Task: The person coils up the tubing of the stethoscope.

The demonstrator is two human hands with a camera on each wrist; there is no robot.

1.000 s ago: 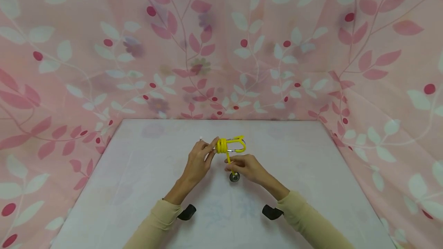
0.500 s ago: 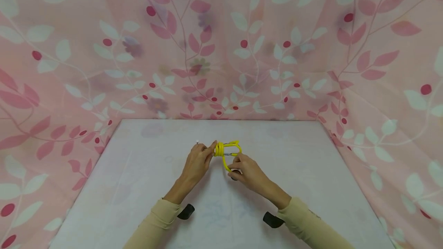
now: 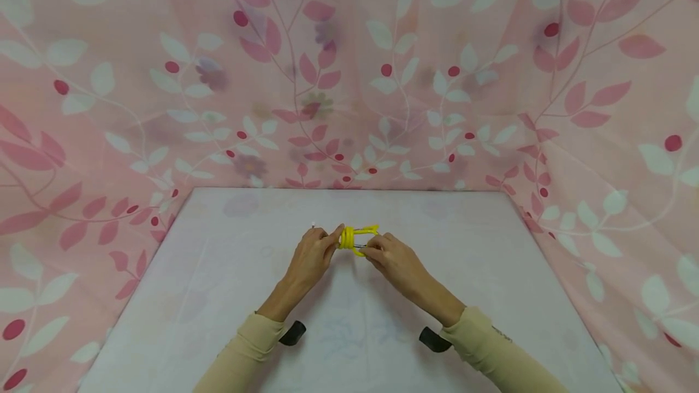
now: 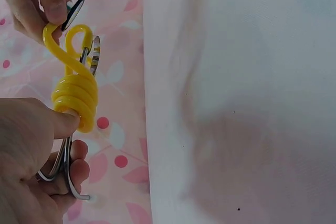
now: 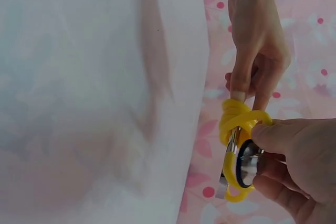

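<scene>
A stethoscope with yellow tubing point(image 3: 346, 238) is held above the table, its tube wound in several turns round its middle. My left hand point(image 3: 313, 255) grips the coil from the left, thumb pressed on the lowest turns in the left wrist view. Below that thumb, the metal ear tubes point(image 4: 67, 163) run between the fingers. From the other side, my right hand point(image 3: 397, 262) pinches the free end of the tube beside the round metal chest piece point(image 5: 249, 163). A yellow loop point(image 4: 80, 30) stands out past the coil. The chest piece is hidden behind the fingers in the head view.
A white-covered table point(image 3: 218, 296) lies under both hands. Pink leaf-patterned cloth point(image 3: 349, 77) hangs behind it and along both sides. Black wrist-worn pieces point(image 3: 293, 333) jut inward from the two beige sleeves point(image 3: 240, 344).
My right hand has taken hold of the hanging tube end by the chest piece and lifted it up against the coil. The left hand has kept its grip, almost still.
</scene>
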